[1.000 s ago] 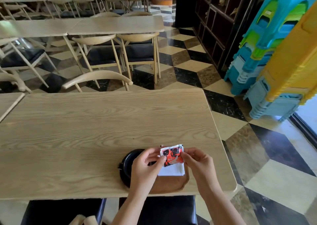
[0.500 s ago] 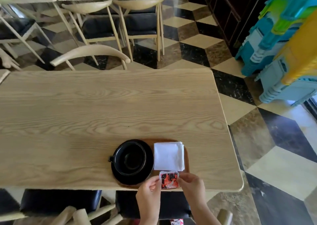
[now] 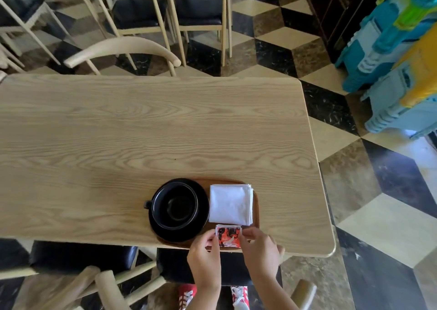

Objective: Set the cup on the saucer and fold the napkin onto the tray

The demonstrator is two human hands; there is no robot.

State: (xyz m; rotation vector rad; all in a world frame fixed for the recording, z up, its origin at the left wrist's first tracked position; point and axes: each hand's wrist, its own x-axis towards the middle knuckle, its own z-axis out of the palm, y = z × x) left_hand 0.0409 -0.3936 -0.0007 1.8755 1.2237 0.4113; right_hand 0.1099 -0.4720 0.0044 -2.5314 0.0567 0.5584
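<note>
My black cup (image 3: 174,206) sits on its black saucer (image 3: 201,224) at the left end of the brown wooden tray (image 3: 256,205), handle pointing left. Just right of it, the white napkin (image 3: 230,204) lies folded into a neat square on the tray. The tray rests near the front edge of the pale wooden desk (image 3: 142,132). My left hand (image 3: 205,261) and right hand (image 3: 260,250) both pinch a small red, black and white packet (image 3: 228,236) by its side edges, fingers closed on it, at the tray's near edge just below the napkin. My red shoes (image 3: 240,294) show beneath the desk.
</note>
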